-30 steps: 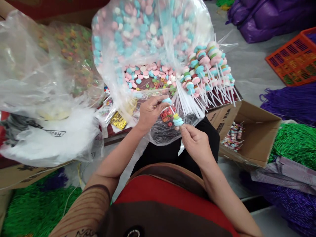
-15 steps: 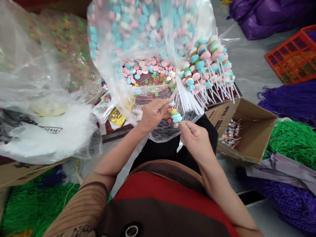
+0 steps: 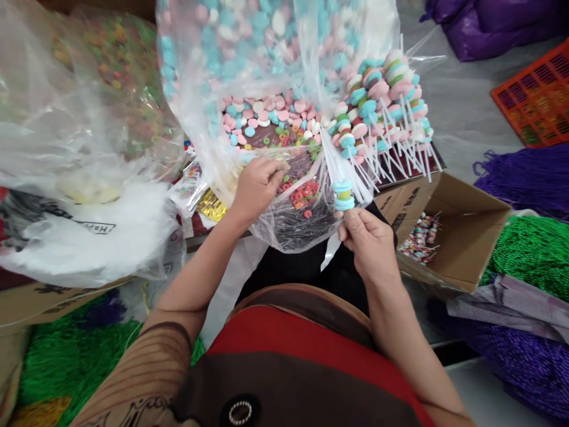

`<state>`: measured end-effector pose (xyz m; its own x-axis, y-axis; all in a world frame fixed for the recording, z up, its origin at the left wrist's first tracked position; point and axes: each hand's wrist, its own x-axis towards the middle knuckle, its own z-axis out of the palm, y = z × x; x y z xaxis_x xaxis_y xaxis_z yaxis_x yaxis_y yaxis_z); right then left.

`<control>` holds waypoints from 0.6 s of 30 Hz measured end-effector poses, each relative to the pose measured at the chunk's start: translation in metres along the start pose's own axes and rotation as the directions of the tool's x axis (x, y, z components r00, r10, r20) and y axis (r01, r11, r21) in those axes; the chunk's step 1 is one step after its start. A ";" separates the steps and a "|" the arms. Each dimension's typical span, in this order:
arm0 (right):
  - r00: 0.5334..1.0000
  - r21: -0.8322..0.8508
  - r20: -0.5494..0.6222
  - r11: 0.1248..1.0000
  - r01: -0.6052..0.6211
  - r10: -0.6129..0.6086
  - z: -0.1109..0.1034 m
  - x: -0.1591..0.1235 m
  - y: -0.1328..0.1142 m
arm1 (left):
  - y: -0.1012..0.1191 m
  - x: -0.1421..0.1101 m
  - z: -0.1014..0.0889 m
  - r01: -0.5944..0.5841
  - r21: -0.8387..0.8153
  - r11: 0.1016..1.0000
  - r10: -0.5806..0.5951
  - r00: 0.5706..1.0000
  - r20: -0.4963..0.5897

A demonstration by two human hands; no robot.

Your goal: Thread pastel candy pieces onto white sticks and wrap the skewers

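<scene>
My right hand (image 3: 367,240) is closed on the lower end of a candy skewer (image 3: 344,196), held upright, with blue, white and yellow pieces threaded on it. Fingers curled together, my left hand (image 3: 260,184) is over the near edge of the clear plastic bag (image 3: 275,228); what it pinches, if anything, is hidden. Red and green candy rings (image 3: 302,193) lie on the plastic between my hands. Behind them spread pink, blue and white candy discs (image 3: 262,112). White sticks (image 3: 347,166) lie bundled just beyond the skewer.
Finished-looking candy skewers (image 3: 377,107) are piled at the back right. An open cardboard box (image 3: 466,237) holding small skewers stands right of my knees. A big bag of candy discs (image 3: 267,47) fills the back; white plastic (image 3: 111,237) lies left. An orange crate (image 3: 533,95) stands far right.
My hands have moved apart. The right has shifted right with the candy skewer, now turned upright. The left has drawn back left and slightly up, away from the skewer.
</scene>
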<state>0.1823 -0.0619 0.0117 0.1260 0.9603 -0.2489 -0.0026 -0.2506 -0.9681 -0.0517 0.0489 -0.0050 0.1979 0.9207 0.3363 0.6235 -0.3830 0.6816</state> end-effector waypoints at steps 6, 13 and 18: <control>1.000 -0.006 0.015 1.000 0.002 -0.002 0.004 -0.004 0.000 | -0.015 0.001 0.007 -0.053 0.305 0.951 -0.022 0.971 0.238; 0.999 -0.053 0.032 0.998 0.038 -0.037 0.005 -0.002 0.009 | -0.006 -0.006 0.012 -0.097 0.387 0.917 -0.031 0.950 0.311; 0.998 -0.106 0.044 0.993 0.052 -0.047 0.008 -0.003 0.009 | -0.007 -0.008 0.006 -0.025 0.330 0.944 -0.078 0.952 0.297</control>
<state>0.1737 -0.0661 0.0039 0.0827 0.9755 -0.2037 0.1089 -0.2121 -0.9712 -0.0530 0.0444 -0.0165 0.3641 0.9284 0.0740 0.8328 -0.3601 0.4204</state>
